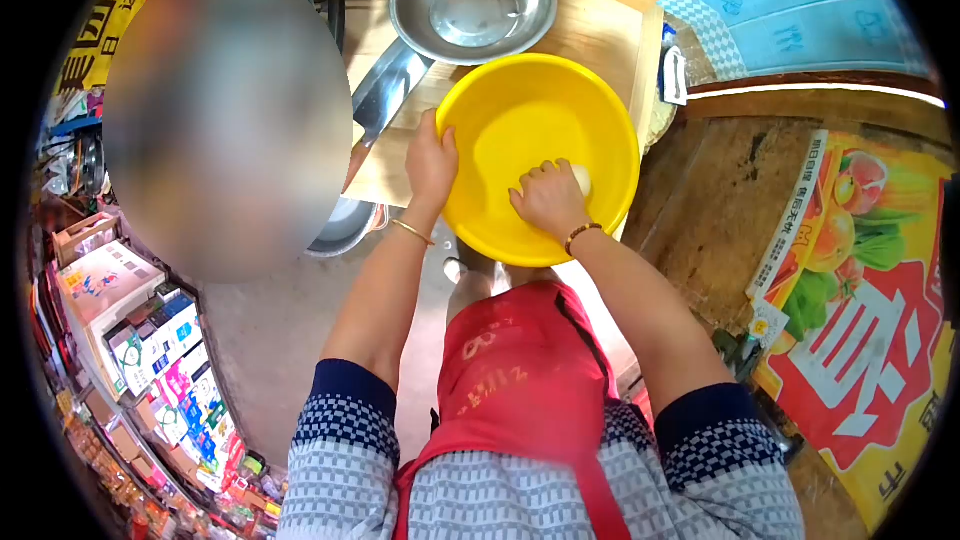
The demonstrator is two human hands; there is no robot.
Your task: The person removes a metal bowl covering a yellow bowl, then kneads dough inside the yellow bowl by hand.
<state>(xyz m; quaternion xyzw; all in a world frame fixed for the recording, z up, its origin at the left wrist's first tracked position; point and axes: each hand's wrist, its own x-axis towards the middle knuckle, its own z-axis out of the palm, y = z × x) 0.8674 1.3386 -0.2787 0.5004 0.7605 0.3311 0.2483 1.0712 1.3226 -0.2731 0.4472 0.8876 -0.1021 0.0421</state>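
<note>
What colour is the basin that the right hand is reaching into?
The basin is plain bright yellow, seen best in the head view.

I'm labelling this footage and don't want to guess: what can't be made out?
All in the head view:
Pale lump in the yellow basin: partly covered by the right hand; full shape unclear.
Knife: far end hidden by the steel bowl.
Grey pan: partly behind the blurred oval.
</note>
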